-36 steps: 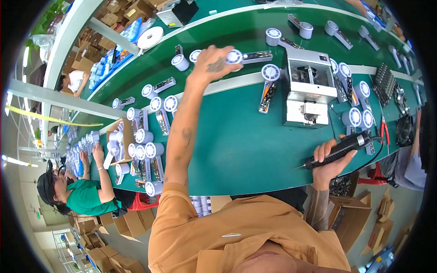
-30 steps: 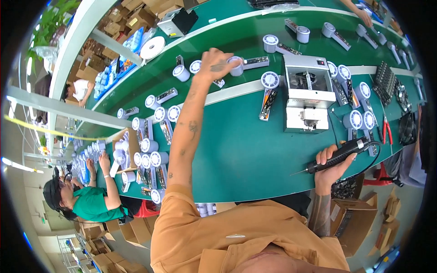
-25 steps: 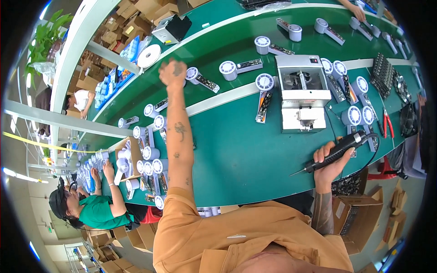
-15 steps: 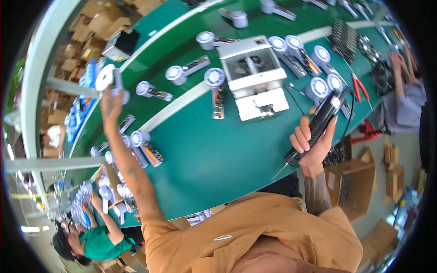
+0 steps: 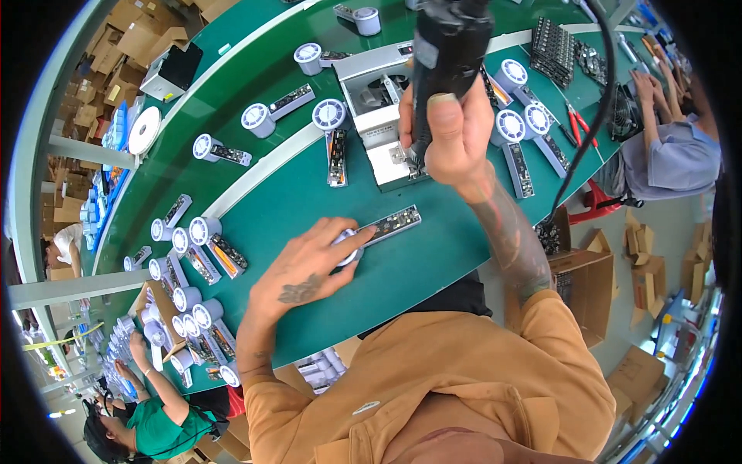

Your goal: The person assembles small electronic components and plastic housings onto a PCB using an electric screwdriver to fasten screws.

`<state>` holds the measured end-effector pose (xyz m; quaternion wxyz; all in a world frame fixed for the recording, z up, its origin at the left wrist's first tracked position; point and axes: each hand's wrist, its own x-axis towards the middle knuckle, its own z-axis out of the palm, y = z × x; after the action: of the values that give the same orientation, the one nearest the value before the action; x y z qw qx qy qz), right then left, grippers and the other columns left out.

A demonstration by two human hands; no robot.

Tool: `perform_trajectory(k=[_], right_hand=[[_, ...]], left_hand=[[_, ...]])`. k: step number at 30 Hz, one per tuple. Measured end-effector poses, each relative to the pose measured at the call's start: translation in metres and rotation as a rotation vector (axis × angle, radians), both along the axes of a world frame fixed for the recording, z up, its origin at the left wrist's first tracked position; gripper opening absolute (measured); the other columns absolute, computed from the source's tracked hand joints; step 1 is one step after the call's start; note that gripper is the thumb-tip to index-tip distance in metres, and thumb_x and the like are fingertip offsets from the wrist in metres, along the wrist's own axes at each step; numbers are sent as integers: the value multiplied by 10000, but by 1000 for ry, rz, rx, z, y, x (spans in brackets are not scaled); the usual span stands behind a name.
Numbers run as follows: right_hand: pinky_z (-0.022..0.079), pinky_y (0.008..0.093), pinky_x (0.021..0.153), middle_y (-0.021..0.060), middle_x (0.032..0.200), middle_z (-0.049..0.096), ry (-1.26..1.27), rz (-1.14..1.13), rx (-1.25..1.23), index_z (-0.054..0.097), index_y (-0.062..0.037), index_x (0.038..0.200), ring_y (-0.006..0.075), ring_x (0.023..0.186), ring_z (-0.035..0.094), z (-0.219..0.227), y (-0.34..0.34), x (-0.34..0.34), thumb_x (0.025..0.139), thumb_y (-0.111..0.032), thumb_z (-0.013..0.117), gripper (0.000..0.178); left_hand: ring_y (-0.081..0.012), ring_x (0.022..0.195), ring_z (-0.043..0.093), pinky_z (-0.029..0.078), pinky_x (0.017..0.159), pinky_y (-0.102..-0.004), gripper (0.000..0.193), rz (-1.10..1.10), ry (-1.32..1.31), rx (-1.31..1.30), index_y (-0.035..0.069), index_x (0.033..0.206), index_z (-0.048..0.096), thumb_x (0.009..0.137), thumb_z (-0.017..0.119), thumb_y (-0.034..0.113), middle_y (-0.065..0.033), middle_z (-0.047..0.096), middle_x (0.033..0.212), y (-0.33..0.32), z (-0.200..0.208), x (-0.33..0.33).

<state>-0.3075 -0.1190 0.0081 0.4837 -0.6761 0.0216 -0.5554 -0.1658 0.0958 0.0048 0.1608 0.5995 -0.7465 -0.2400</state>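
Note:
My left hand (image 5: 308, 263) is closed around the round end of a white handheld device (image 5: 396, 223) lying on the green table (image 5: 325, 321). Its handle points right, away from my fingers, with the circuit board inside showing. My right hand (image 5: 456, 143) is wrapped round a black electric screwdriver (image 5: 450, 54), raised high with its tail end toward me. The tool's lower end is just over the front of a white-and-grey screw feeder box (image 5: 379, 127); its bit is hidden by my hand and the box.
Several similar devices (image 5: 220, 149) lie on the green belt (image 5: 255, 81) and at the table's left. Red-handled pliers (image 5: 576, 124) and a stack of dark boards (image 5: 553, 54) are at the right. The tool's cable (image 5: 609, 93) hangs down. Co-workers sit left and right; cartons (image 5: 587, 298) stand below.
My left hand has come back from the far left, beside the white disc, to the table's middle with a device. My right hand has lifted the screwdriver from the front edge to the feeder.

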Motion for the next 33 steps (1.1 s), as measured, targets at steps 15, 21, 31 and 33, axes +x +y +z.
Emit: perform_trajectory(k=[15, 21, 31, 33], right_hand=[[418, 261, 423, 113, 598, 526, 56, -17, 176, 371, 74, 1255, 157, 437, 518, -19, 24, -6, 987, -624, 384, 748], [409, 254, 420, 110, 602, 534, 97, -16, 168, 403, 78, 1216, 144, 440, 512, -27, 25, -5, 975, -642, 396, 760], [421, 286, 442, 91, 636, 560, 163, 201, 312, 451, 24, 1155, 159, 495, 534, -36, 35, -19, 813, -810, 520, 904], [441, 304, 446, 76, 635, 541, 195, 85, 361, 403, -38, 1217, 182, 496, 541, -26, 32, -30, 769, -878, 474, 955]], left_hand=[[-302, 1026, 563, 519, 871, -396, 543, 55, -252, -247, 56, 1253, 617, 715, 687, 48, -141, 560, 1135, -6, -34, -10], [-303, 1036, 558, 522, 870, -396, 539, 50, -243, -237, 55, 1251, 615, 717, 689, 52, -141, 554, 1144, -7, -33, -11], [-294, 999, 565, 521, 820, -390, 503, 34, -208, -267, 46, 1222, 633, 721, 685, 44, -128, 558, 1108, -10, -35, -7], [-289, 986, 567, 519, 804, -386, 490, 23, -194, -274, 45, 1210, 641, 722, 686, 45, -125, 559, 1096, -12, -39, -4]])
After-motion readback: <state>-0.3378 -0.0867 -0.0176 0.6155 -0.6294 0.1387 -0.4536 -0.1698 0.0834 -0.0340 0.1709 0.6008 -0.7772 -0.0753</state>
